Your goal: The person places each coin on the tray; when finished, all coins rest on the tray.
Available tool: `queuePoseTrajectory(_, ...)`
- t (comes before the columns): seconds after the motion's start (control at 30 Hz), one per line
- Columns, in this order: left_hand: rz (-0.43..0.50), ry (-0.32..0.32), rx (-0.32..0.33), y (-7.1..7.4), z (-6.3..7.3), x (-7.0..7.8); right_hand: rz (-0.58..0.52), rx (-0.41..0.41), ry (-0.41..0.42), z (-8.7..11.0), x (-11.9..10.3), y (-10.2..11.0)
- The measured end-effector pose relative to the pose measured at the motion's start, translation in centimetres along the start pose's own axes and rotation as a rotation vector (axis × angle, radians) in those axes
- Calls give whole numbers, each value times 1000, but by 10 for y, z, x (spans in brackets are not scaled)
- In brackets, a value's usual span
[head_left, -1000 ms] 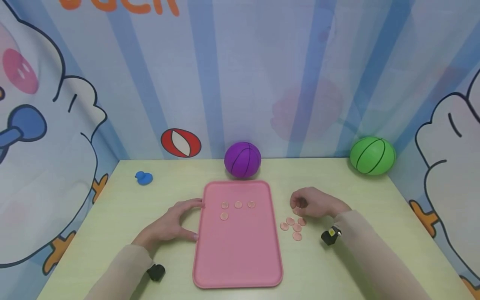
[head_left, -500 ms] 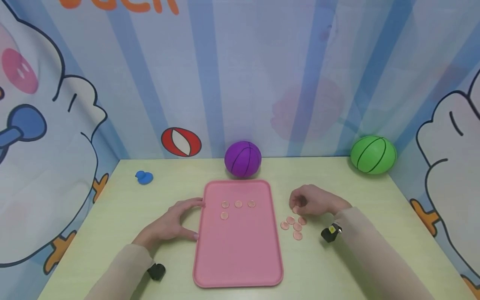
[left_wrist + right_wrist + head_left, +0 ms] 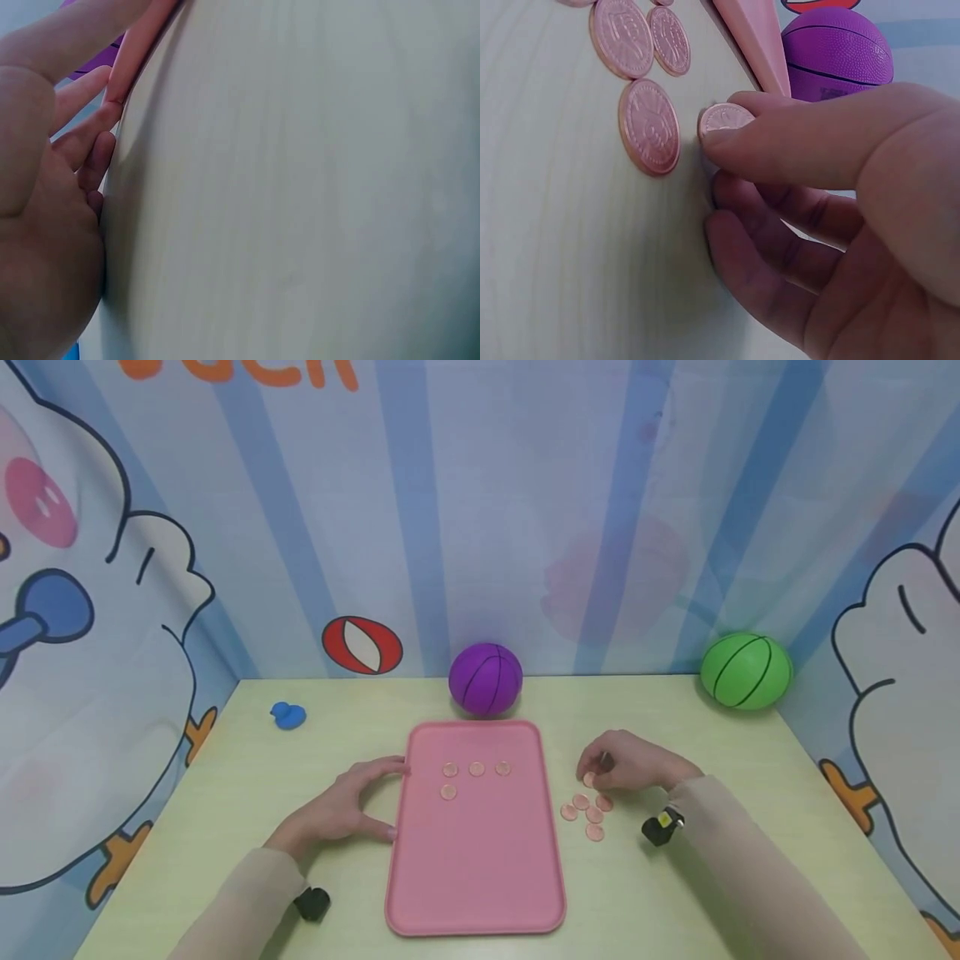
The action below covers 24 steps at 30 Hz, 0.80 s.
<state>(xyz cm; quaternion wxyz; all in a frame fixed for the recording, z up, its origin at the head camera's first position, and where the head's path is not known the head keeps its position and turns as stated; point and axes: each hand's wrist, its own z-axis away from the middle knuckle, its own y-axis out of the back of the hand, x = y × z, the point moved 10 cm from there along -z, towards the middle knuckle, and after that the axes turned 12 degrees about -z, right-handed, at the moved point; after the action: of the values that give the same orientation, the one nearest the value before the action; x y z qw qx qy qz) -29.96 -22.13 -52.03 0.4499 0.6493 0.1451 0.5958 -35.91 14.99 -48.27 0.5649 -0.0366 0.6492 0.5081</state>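
At far left, on the backdrop: white cartoon figure (image 3: 90, 760), printed, with orange feet.
Duck: one, small, blue (image 3: 288, 716), on the pale table (image 3: 345, 735) near its far left corner.
Left sleeve: beige (image 3: 247, 885), black device (image 3: 312, 904) at the wrist.
Left hand: (image 3: 341, 802) thumb and fingers spread wide apart; tips touch the tray's left rim at two places, not wrapped round it.
Printed ball: red and white (image 3: 362, 645), on the rear backdrop.
Tray: pink, rectangular, rounded corners (image 3: 476, 868), flat on the table between the hands.
Coins on tray: four, copper-coloured (image 3: 477, 769); three in a row across the far half, one nearer, below the row's left coin.
Purple ball: black seams (image 3: 485, 679), just beyond the tray's far edge; contact cannot be told.
Loose coins: five, copper-coloured (image 3: 595, 815), flat on the table, grouped right of the tray.
Held coin: one, copper-coloured (image 3: 726, 117), beyond the loose group; whether it touches the table cannot be told.
Right hand: (image 3: 630, 762) thumb and finger nearly together, pinching the held coin; other fingers curled beneath.
Green ball: black seams (image 3: 747, 671), near the far right corner, well apart from the tray.
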Motion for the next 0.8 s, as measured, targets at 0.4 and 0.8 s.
queuePoseTrajectory(0.4,3,9,-2,-2,0,-3,-16,45,-13,1,2,2)
queuePoseTrajectory(0.8,-7,-6,3,0,-1,-1,32,51,-4,3,0,7)
